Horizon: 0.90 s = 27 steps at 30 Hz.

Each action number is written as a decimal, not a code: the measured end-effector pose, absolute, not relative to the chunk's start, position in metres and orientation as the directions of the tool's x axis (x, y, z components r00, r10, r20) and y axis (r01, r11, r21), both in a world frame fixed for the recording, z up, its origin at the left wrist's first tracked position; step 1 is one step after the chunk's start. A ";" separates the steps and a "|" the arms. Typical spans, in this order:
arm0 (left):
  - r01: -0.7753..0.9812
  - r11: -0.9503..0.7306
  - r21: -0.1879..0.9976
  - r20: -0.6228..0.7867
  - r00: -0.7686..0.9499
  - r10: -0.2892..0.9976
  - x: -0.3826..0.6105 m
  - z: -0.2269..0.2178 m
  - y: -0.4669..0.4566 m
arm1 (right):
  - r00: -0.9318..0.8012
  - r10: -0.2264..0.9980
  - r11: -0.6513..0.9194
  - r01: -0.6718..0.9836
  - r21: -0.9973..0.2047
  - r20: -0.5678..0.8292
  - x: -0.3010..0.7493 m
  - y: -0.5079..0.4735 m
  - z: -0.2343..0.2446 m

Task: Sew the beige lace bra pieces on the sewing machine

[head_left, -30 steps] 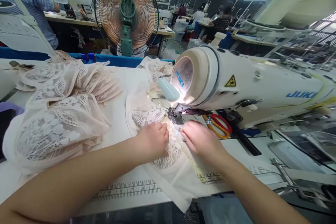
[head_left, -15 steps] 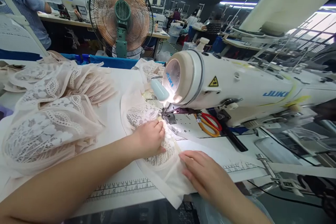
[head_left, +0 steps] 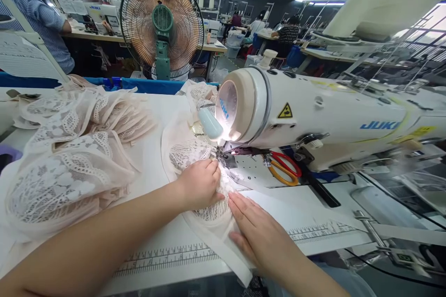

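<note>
A cream lace bra (head_left: 190, 152) lies on the sewing machine bed, one part running up to the presser foot (head_left: 223, 155). My left hand (head_left: 200, 184) is closed on its lace just in front of the foot, fingers curled and thumb tucked in. Flat along the right edge of the same bra rests my right hand (head_left: 256, 227), its fingers stretched out and the thumb apart. A pale strap end of the bra hangs over the table's front edge. The lit white sewing machine (head_left: 289, 106) stands over the work; its needle is too small to make out.
Stacked lace bras (head_left: 69, 171) lie on the left. Scissors (head_left: 284, 169) with red and orange handles lie beneath the machine arm. A printed ruler (head_left: 167, 256) runs along the table's front. Behind stand a large fan (head_left: 162, 18) and a person in a striped shirt (head_left: 42, 14).
My right hand has shifted left along the bra, nearer my left hand, and its fingers lie flatter. My left hand stays at the foot. The view has turned slightly.
</note>
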State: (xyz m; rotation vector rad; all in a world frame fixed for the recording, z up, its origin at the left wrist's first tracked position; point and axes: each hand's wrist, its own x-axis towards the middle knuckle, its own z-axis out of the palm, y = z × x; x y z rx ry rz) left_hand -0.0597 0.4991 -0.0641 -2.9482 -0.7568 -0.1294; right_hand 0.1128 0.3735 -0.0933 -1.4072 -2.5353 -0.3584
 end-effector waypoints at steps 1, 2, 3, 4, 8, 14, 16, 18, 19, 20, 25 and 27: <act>0.490 -0.870 -0.059 0.102 0.870 0.483 -0.059 -0.064 0.500 | -0.509 0.805 0.508 0.857 0.088 0.306 0.113 0.375 -0.093; 0.497 -0.867 -0.045 0.100 0.865 0.491 -0.059 -0.063 0.500 | -0.503 0.810 0.506 0.859 0.076 0.301 0.113 0.376 -0.093; 0.505 -0.863 -0.028 0.101 0.860 0.500 -0.059 -0.063 0.500 | -0.502 0.814 0.505 0.860 0.071 0.293 0.113 0.376 -0.093; 0.516 -0.857 -0.010 0.103 0.853 0.512 -0.058 -0.062 0.500 | -0.504 0.815 0.506 0.860 0.070 0.286 0.113 0.377 -0.092; 0.538 -0.842 0.042 0.096 0.837 0.539 -0.057 -0.058 0.499 | -0.501 0.818 0.511 0.859 0.044 0.282 0.114 0.379 -0.093; 0.526 -0.850 0.042 0.112 0.842 0.527 -0.056 -0.058 0.500 | -0.490 0.829 0.497 0.866 0.047 0.270 0.113 0.382 -0.092; 0.530 -0.847 0.042 0.102 0.841 0.531 -0.057 -0.058 0.501 | -0.503 0.824 0.504 0.861 0.070 0.261 0.113 0.384 -0.089; 0.535 -0.845 0.031 0.089 0.840 0.535 -0.058 -0.059 0.502 | -0.516 0.817 0.513 0.854 0.086 0.257 0.112 0.385 -0.086; 0.535 -0.845 0.024 0.087 0.841 0.535 -0.058 -0.059 0.502 | -0.519 0.815 0.515 0.853 0.089 0.258 0.112 0.386 -0.085; 0.533 -0.846 0.015 0.088 0.842 0.532 -0.059 -0.059 0.503 | -0.522 0.813 0.517 0.851 0.091 0.259 0.112 0.387 -0.084; 0.527 -0.849 -0.018 0.122 0.844 0.522 -0.059 -0.062 0.508 | -0.529 0.799 0.524 0.846 0.102 0.286 0.112 0.393 -0.080; 0.528 -0.849 -0.025 0.142 0.842 0.520 -0.059 -0.064 0.511 | -0.540 0.789 0.530 0.839 0.120 0.294 0.113 0.394 -0.076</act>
